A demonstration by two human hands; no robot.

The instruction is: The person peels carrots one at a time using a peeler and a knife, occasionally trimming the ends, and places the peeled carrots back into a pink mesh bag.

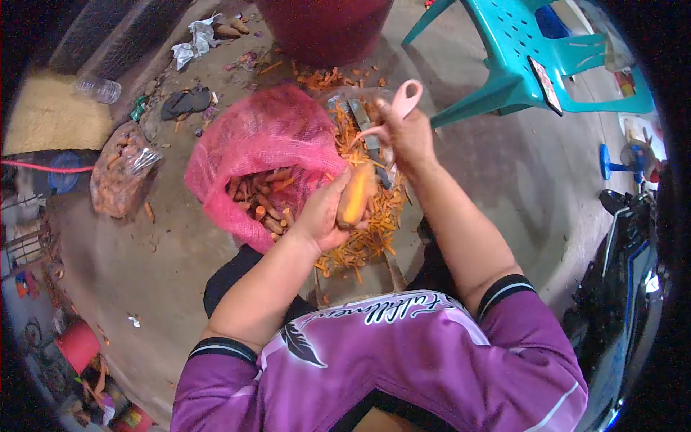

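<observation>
My left hand (322, 212) grips an orange carrot (355, 196), held upright over a heap of carrot peelings (371, 232). My right hand (407, 133) holds a pink-handled peeler (400, 106) just above the carrot's top end. To the left of my left hand, a pink mesh sack (252, 140) lies open and holds several unpeeled carrots (263, 196). A knife (362, 121) lies among the peelings beyond the carrot, partly hidden by my right hand.
A dark red tub (324, 29) stands ahead. A teal plastic chair (515, 61) with a phone (546, 85) on it is at the upper right. A clear bag of carrots (119, 173) lies at the left. A motorbike (622, 273) stands at the right on the concrete floor.
</observation>
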